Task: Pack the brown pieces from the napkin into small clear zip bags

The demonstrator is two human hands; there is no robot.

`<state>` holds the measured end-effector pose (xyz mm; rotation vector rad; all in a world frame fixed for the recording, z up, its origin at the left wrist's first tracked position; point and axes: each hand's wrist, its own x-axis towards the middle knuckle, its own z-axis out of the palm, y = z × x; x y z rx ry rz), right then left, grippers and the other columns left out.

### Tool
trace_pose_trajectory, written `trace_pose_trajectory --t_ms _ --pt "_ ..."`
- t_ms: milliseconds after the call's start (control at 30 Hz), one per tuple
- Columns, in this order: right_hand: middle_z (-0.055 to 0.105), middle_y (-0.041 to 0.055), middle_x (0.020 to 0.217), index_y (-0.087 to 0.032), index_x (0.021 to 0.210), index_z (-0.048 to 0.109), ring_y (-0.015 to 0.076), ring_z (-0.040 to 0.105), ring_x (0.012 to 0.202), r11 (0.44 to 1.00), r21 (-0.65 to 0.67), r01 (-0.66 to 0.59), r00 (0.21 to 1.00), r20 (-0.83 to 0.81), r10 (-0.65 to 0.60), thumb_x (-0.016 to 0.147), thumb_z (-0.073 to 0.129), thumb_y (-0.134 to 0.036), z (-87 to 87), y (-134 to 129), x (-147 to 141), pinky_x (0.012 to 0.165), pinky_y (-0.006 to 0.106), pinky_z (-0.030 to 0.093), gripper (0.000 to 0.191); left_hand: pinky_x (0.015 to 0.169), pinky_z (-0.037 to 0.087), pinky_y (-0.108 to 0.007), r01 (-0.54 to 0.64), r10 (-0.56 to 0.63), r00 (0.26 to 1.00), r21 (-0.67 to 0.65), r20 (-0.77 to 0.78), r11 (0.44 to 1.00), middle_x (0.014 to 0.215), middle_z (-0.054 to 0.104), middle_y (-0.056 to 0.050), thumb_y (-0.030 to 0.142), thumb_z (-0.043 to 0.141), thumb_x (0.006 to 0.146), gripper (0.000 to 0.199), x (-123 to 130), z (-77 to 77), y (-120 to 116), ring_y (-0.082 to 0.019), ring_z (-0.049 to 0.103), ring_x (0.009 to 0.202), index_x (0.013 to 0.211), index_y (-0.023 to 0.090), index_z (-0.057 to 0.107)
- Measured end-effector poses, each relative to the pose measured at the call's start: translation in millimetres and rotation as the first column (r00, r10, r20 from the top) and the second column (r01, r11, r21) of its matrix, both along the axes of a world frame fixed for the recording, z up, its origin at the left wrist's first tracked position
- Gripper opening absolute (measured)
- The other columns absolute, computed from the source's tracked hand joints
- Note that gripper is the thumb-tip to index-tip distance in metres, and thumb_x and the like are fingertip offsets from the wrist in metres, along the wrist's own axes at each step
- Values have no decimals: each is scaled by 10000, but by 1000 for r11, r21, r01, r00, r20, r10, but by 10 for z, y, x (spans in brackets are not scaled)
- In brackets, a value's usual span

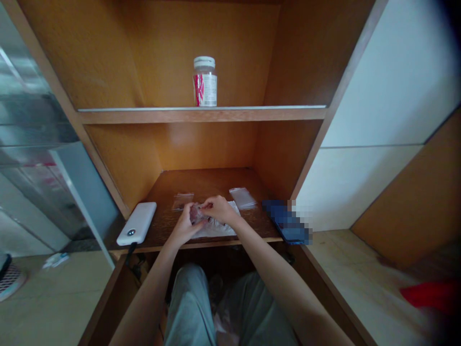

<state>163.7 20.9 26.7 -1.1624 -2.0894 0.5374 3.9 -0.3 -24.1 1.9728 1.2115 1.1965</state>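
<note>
A small clear plastic bag (195, 215) with something reddish in it lies between my hands, above the lower shelf board. My left hand (184, 227) curls round the bag from the left, thumb toward me. From the right, my right hand (220, 210) has its thumb and fingers pinched together at the bag's upper edge. Exactly what those fingertips grip is too small to see clearly. Beneath both hands, a white sheet (212, 230) is spread out, with a few small dark bits on it partly hidden by the right hand.
A flat clear bag (183, 201) lies behind my left hand, and a stack of clear zip bags (243, 197) behind the right. A white power bank (137, 224) with a cable sits left; a dark blue, pixelated object (288, 221) right. A capped bottle (205, 82) stands on the upper shelf.
</note>
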Motion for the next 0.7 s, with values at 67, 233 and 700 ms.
trace_pose_trajectory --t_ms 67,233,700 --pt "649 17 624 -137 724 695 87 537 562 999 0 -36 999 14 36 722 571 -241 15 -3 5 517 183 331 162 932 367 -370 8 -8 1000 -4 1 1000 1155 490 -105 335 623 694 528 2 11 -3 -204 494 1069 1117 192 341" --pt "637 20 600 -123 684 684 77 517 536 999 1 -47 998 -32 47 782 518 -275 28 -13 68 501 181 319 245 912 387 -372 15 -14 1000 -28 6 1000 1127 516 -113 349 610 707 488 14 42 -17 -213 509 1055 1100 174 381" --pt "673 22 849 -203 865 682 136 593 765 997 23 -74 940 334 62 756 525 -265 -126 -163 253 655 213 396 201 885 394 -351 31 -31 999 -25 19 999 1042 532 -67 339 593 726 449 38 93 -50 -176 525 979 1094 194 381"
